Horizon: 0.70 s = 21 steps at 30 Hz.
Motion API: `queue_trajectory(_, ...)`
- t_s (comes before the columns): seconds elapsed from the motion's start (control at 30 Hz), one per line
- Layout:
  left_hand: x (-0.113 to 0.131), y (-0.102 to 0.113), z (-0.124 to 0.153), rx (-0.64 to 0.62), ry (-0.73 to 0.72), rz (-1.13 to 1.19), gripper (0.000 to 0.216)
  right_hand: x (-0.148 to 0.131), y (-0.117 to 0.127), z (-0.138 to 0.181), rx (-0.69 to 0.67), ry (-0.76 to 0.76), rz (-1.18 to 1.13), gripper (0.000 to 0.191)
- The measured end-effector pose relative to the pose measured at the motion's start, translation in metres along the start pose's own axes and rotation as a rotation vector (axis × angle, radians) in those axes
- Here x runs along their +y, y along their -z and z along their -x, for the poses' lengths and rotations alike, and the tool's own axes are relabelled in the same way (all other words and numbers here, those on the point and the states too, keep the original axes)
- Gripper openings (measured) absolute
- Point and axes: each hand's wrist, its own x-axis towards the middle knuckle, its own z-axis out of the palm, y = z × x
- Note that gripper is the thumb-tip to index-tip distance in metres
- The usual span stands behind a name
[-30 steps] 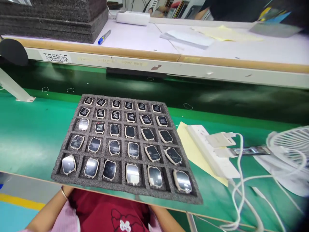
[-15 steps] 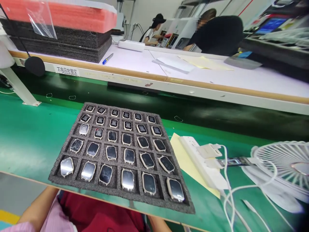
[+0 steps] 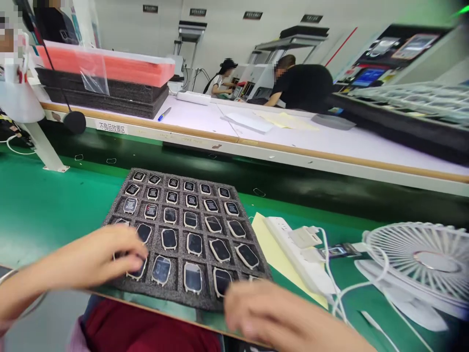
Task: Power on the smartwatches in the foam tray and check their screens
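Observation:
A dark grey foam tray (image 3: 172,289) lies on the green bench, its pockets holding rows of smartwatch bodies without straps. Several watches in the back rows, such as this lit watch (image 3: 191,201), show white text; those nearer the front have dark or reflective screens. My left hand (image 3: 98,256) hovers over the tray's front left part, thumb and fingers apart, covering some watches there. Beside the front right corner is my right hand (image 3: 264,313), blurred, its fingers bent and partly hidden. Close to its fingertips sits a dark-screened watch (image 3: 222,282).
Right of the tray, a white power strip (image 3: 293,249) with chargers and white cables (image 3: 361,288) lies partly on yellow paper (image 3: 262,227). A white fan (image 3: 421,264) stands farther right. Behind runs a raised shelf (image 3: 205,122) with stacked foam (image 3: 110,100) and a pen (image 3: 164,114). Other people sit beyond.
Both my hands have come up from below the bench edge to the tray's front corners. The camera view has tilted up and shifted slightly.

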Motion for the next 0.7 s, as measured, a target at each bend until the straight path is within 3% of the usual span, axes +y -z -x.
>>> queue_trajectory(0.07, 0.013, 0.003, -0.066, 0.077, 0.055, -0.256, 0.026, 0.007, 0.018, -0.043, 0.212, -0.017, 0.206, 0.025)
queue_trajectory(0.13, 0.02, -0.006, -0.117, 0.127, 0.202, -0.479, 0.035, 0.021, 0.036, -0.091, 0.394, -0.099, 0.442, 0.016)
queue_trajectory(0.23, 0.021, -0.028, -0.152, 0.169, 0.262, -0.538, 0.038, 0.04, 0.052, -0.141, 0.476, -0.154, 0.617, 0.016)
queue_trajectory(0.33, 0.018, -0.043, -0.157, 0.173, 0.29, -0.524, 0.043, 0.05, 0.054, -0.154, 0.527, -0.124, 0.674, 0.016)
queue_trajectory(0.43, 0.016, -0.047, -0.153, 0.187, 0.302, -0.471, 0.049, 0.057, 0.047, -0.143, 0.612, -0.046, 0.686, 0.019)
queue_trajectory(0.63, 0.011, -0.046, -0.144, 0.22, 0.282, -0.269, 0.029, 0.072, 0.038, -0.126, 0.763, 0.196, 0.551, 0.02)
queue_trajectory(0.7, 0.007, -0.048, -0.142, 0.255, 0.261, -0.052, 0.027, 0.073, 0.039, -0.126, 0.817, 0.257, 0.521, 0.021)
